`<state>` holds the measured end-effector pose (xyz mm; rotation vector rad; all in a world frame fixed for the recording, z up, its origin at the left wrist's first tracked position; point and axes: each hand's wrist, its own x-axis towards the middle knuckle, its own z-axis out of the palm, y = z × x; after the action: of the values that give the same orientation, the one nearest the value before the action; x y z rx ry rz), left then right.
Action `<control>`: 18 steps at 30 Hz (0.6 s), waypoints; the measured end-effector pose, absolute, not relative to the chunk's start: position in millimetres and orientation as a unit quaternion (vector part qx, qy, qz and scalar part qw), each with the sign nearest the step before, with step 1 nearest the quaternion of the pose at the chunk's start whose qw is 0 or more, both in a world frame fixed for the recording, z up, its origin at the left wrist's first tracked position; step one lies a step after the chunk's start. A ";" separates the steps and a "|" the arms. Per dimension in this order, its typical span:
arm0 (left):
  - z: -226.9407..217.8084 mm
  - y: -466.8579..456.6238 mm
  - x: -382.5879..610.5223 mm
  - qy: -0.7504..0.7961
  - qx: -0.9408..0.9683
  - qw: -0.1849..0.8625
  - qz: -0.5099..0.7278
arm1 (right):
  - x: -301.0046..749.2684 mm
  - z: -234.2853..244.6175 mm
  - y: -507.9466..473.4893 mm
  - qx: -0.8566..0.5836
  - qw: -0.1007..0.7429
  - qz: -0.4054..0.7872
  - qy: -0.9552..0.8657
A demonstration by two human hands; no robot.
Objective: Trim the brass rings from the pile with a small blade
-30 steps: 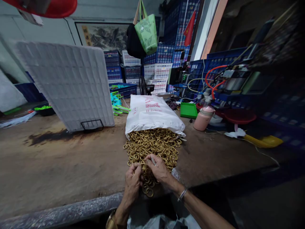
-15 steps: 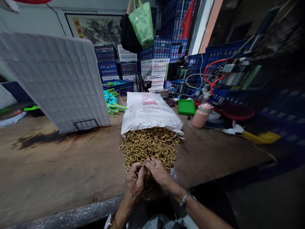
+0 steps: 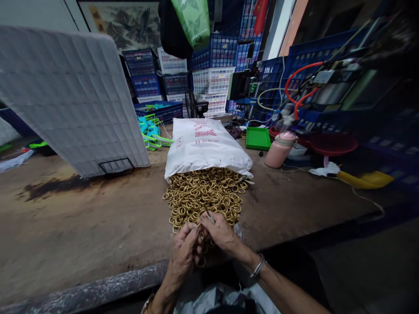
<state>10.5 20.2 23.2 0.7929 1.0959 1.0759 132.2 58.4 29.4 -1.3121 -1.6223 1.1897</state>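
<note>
My left hand (image 3: 185, 244) is closed in a pinch, with a brass-coloured ring at its fingertips, mostly hidden. Against it, my right hand (image 3: 221, 233) grips a slim tool with a dark tip (image 3: 210, 217); its exact kind is unclear. The fingertips of both hands meet above the near edge of a heap of brass-coloured rings (image 3: 199, 196). These rings spill from the open mouth of a white sack (image 3: 209, 152) with red print, lying on the table. A few rings show below my hands, partly covered by them.
A white quilted panel (image 3: 75, 100) stands on the wooden table (image 3: 98, 226) at left. Green and blue plastic pieces (image 3: 152, 133) lie beside the sack. To the right are a green tray (image 3: 258, 138), a pink bottle (image 3: 280, 150) and a yellow scoop (image 3: 366, 179). Stacked crates (image 3: 212, 80) fill the back.
The view has tilted slightly downward, so the background sits higher. Both hands stay together at the heap, with small finger shifts; the left hand now covers more of the rings below.
</note>
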 end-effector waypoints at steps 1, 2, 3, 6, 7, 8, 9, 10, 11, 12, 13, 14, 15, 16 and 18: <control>23.5 19.6 10.5 0.484 0.343 0.648 0.478 | 134.2 28.1 58.4 -0.521 0.363 0.440 -0.635; 23.4 19.3 10.6 0.486 0.336 0.647 0.482 | 136.3 26.3 58.0 -0.532 0.359 0.409 -0.648; 23.1 19.2 10.6 0.487 0.331 0.646 0.486 | 138.5 24.3 56.9 -0.539 0.349 0.373 -0.670; 21.8 19.6 10.7 0.485 0.331 0.644 0.491 | 143.1 19.2 49.6 -0.528 0.285 0.286 -0.747; 21.6 19.8 10.8 0.484 0.337 0.642 0.490 | 143.8 18.4 46.5 -0.522 0.264 0.268 -0.765; 21.7 19.9 11.1 0.485 0.346 0.637 0.489 | 144.0 18.3 43.5 -0.519 0.248 0.252 -0.778; 22.0 19.9 11.4 0.487 0.355 0.631 0.488 | 143.8 18.7 40.8 -0.519 0.237 0.238 -0.786; 22.5 19.7 11.8 0.491 0.363 0.625 0.487 | 143.5 19.6 38.6 -0.521 0.228 0.226 -0.791; 23.2 19.6 12.4 0.497 0.370 0.617 0.486 | 143.1 20.7 37.0 -0.522 0.220 0.218 -0.795; 23.8 19.3 13.0 0.504 0.375 0.609 0.484 | 142.8 22.1 35.9 -0.523 0.213 0.212 -0.798; 24.3 19.2 13.6 0.510 0.378 0.602 0.484 | 142.6 23.5 35.3 -0.524 0.207 0.206 -0.800; 24.5 19.1 14.3 0.515 0.380 0.597 0.484 | 142.5 24.8 35.1 -0.525 0.201 0.200 -0.802; 24.4 19.1 14.8 0.518 0.380 0.594 0.485 | 142.4 25.8 35.1 -0.527 0.195 0.195 -0.804; 24.0 19.1 15.3 0.520 0.380 0.591 0.485 | 142.5 26.5 35.3 -0.530 0.189 0.188 -0.805; 22.3 19.4 15.9 0.522 0.376 0.592 0.486 | 142.4 26.6 35.8 -0.536 0.180 0.176 -0.806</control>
<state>15.9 19.4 22.3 0.8735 1.2136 1.1294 142.4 35.8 26.6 -1.5143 -2.2770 0.4970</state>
